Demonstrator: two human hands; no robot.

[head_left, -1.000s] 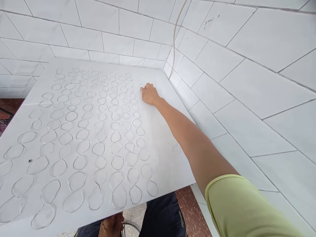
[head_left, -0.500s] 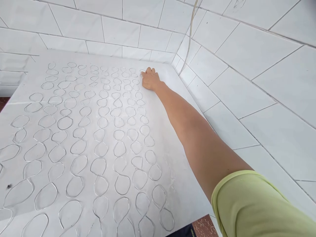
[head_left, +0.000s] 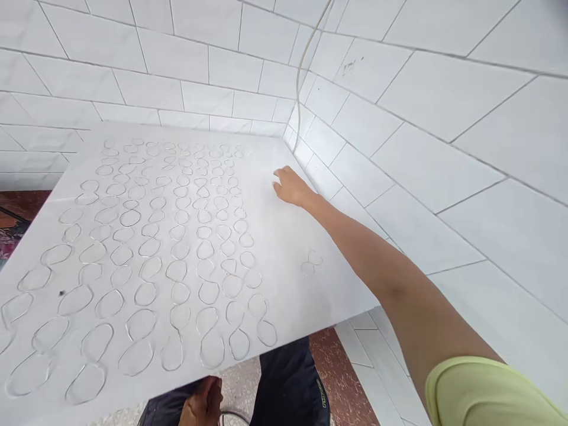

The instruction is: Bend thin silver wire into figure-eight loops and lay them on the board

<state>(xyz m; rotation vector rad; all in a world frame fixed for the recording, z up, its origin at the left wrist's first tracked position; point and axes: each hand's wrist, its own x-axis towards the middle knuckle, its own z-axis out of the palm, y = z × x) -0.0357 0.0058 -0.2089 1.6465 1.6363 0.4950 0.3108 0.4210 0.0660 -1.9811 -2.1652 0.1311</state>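
Rows of thin figure-eight wire pieces (head_left: pixel 180 268) lie on the white tabletop (head_left: pixel 284 284). Over the table's right side is my right hand (head_left: pixel 290 184), palm down, thumb and fingers apart with nothing between them. It is to the right of the last column of wires. One faint wire figure-eight (head_left: pixel 312 262) lies by itself, nearer to me than that hand. Below the front edge, at the bottom of the view, my left hand (head_left: pixel 203 403) has its fingers curled. What it holds, if anything, is hidden; a thin curved line (head_left: pixel 235 416) shows beside it.
White tiled walls (head_left: pixel 421 142) meet at the far right corner, where a pale cable (head_left: pixel 299 89) hangs down. My dark trousers (head_left: pixel 288 378) are beneath the front edge. Reddish-brown flooring (head_left: pixel 341 378) shows to their right. A small dark speck (head_left: pixel 61 293) sits among the wires.
My right hand has left the far end of the last column and moved right and toward me, fingers spreading. The view has shifted; my left hand and the lone wire now show.
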